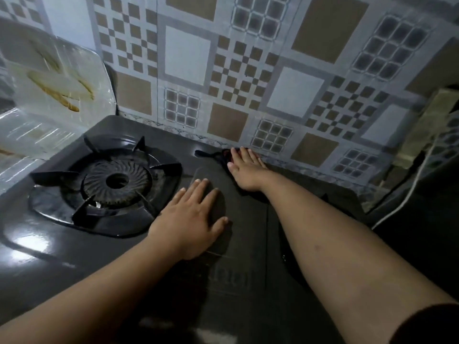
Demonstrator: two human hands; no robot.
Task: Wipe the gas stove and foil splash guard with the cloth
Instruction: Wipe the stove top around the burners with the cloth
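Note:
The black gas stove (62, 249) fills the lower view, its burner and pan support (109, 184) on the left. My left hand (192, 217) lies flat on the stove top just right of the burner, fingers straight. My right hand (244, 170) presses a dark cloth (211, 155) against the stove's back edge by the wall, fingers extended over it. Most of the cloth is hidden under the hand. The foil splash guard (57, 95) stands at the left, shiny and stained.
A tiled wall with check patterns (248, 70) runs behind the stove. At the right edge stand a pale box-like object (427, 125) and a white cable (407, 194) hanging down.

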